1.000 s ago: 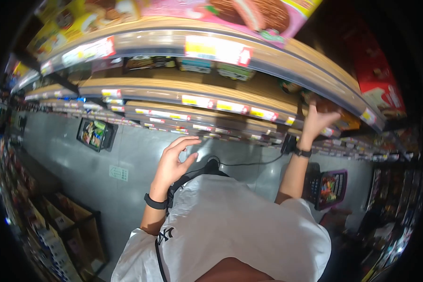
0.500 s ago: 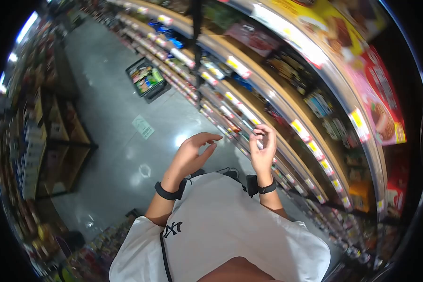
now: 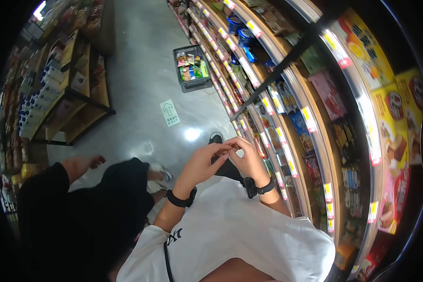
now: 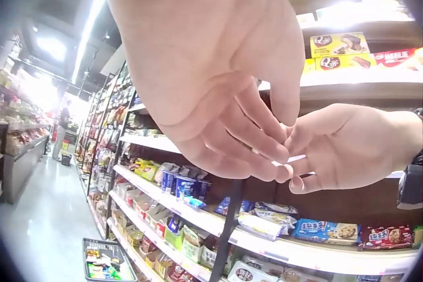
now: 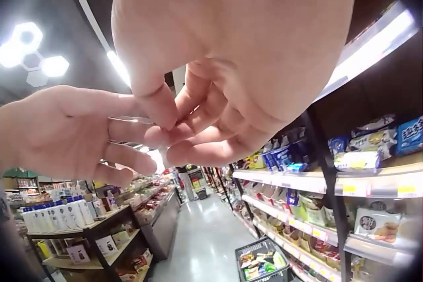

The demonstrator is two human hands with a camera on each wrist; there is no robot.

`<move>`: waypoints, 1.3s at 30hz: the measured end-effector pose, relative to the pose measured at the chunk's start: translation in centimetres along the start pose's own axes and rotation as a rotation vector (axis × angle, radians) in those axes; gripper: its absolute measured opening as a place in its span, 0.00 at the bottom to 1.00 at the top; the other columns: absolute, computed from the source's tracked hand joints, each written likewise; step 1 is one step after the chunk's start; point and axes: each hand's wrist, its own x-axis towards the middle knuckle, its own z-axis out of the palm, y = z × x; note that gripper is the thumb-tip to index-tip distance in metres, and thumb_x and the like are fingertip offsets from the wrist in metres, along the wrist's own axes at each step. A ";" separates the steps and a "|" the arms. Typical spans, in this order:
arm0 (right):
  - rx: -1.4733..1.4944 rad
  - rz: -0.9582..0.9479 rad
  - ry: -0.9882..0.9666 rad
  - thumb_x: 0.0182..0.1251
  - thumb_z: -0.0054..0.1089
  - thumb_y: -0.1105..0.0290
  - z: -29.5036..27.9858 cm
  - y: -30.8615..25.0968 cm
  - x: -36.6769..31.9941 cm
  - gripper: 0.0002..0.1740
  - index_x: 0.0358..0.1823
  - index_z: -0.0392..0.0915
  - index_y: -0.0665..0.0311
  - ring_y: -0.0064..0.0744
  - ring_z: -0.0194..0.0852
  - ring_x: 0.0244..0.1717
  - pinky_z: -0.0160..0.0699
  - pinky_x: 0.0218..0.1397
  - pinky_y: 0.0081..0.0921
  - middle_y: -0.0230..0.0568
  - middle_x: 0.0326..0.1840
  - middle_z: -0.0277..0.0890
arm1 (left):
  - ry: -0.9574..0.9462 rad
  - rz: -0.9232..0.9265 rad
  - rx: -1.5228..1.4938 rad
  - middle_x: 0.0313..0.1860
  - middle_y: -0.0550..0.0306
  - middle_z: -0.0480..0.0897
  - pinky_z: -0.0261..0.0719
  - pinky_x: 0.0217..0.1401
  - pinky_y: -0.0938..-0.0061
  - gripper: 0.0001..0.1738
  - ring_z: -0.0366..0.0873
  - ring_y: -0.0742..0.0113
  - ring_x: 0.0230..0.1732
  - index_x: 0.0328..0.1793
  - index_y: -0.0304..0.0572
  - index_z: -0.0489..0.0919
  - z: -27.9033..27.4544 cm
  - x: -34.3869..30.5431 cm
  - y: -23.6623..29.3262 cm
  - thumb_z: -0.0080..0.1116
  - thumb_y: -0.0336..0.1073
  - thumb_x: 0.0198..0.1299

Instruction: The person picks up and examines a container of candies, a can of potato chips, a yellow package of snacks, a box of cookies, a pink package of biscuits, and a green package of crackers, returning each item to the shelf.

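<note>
Head view: left hand point(image 3: 203, 163) and right hand point(image 3: 247, 162) meet at the fingertips; grip slack, fingers loosely bent, I see nothing held. Shelves point(image 3: 322, 123) near the grip, 1 to 4 o'clock; packs point(image 3: 328, 94) on them, likely fronted for easy reach. Shopping basket point(image 3: 196, 84) on the floor point(image 3: 141, 42), well apart, toward 11 o'clock; probably set beside the shelving to leave both hands free.

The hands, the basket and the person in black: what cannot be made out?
Head view: anything tiny between left hand and right hand; overlapping fingers hide it.
Head view: writing on packets in the basket; too small.
Right wrist view: the basket's lower part; bottom edge cuts it.
Head view: full outline of the person in black; merges with dark border.
</note>
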 end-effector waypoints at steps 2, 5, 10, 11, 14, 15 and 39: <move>0.010 -0.026 -0.058 0.66 0.63 0.82 0.2 0.8 3.2 0.13 0.51 0.84 0.68 0.33 0.85 0.43 0.84 0.49 0.27 0.43 0.45 0.84 | 0.028 -0.062 -0.028 0.48 0.52 0.89 0.82 0.54 0.68 0.14 0.86 0.61 0.47 0.60 0.39 0.84 -1.6 1.7 -1.1 0.64 0.33 0.72; 0.039 -0.040 -0.123 0.67 0.64 0.79 0.2 1.8 8.5 0.13 0.52 0.85 0.69 0.34 0.86 0.43 0.84 0.50 0.28 0.43 0.45 0.85 | 0.066 -0.091 -0.010 0.47 0.55 0.89 0.81 0.56 0.69 0.13 0.86 0.65 0.48 0.59 0.39 0.84 -4.2 5.4 -2.2 0.64 0.32 0.72; 0.047 -0.076 -0.165 0.65 0.71 0.71 -1.3 2.8 18.2 0.10 0.45 0.89 0.69 0.33 0.90 0.39 0.86 0.46 0.28 0.45 0.38 0.90 | 0.094 -0.150 0.046 0.45 0.56 0.89 0.80 0.56 0.71 0.12 0.86 0.66 0.48 0.57 0.39 0.85 -9.6 12.6 -2.5 0.66 0.32 0.71; 0.061 -0.073 -0.159 0.64 0.72 0.70 -1.4 2.8 20.1 0.09 0.42 0.91 0.68 0.35 0.91 0.37 0.86 0.44 0.28 0.46 0.36 0.90 | 0.089 -0.157 0.020 0.44 0.56 0.89 0.80 0.56 0.70 0.11 0.86 0.66 0.47 0.57 0.39 0.85 -10.7 14.0 -2.7 0.66 0.32 0.71; 0.053 -0.087 -0.231 0.64 0.72 0.70 -1.6 2.8 25.1 0.10 0.43 0.91 0.67 0.37 0.91 0.38 0.86 0.45 0.28 0.47 0.36 0.90 | 0.077 -0.198 0.115 0.43 0.55 0.90 0.80 0.56 0.70 0.10 0.87 0.66 0.46 0.54 0.39 0.86 -13.7 17.8 -3.1 0.68 0.32 0.69; 0.054 -0.081 -0.264 0.63 0.72 0.70 -1.2 3.4 26.7 0.10 0.42 0.91 0.67 0.38 0.91 0.38 0.87 0.45 0.29 0.48 0.36 0.90 | 0.075 -0.215 0.176 0.43 0.55 0.90 0.80 0.56 0.69 0.10 0.87 0.66 0.46 0.53 0.38 0.86 -14.8 18.7 -3.3 0.68 0.32 0.68; -0.084 -0.242 -0.579 0.60 0.70 0.71 26.7 -6.1 60.7 0.07 0.36 0.86 0.68 0.40 0.87 0.33 0.84 0.40 0.33 0.45 0.33 0.87 | 0.293 -0.313 0.101 0.37 0.56 0.90 0.81 0.52 0.73 0.07 0.85 0.70 0.41 0.40 0.34 0.87 -54.6 23.4 -16.5 0.74 0.28 0.60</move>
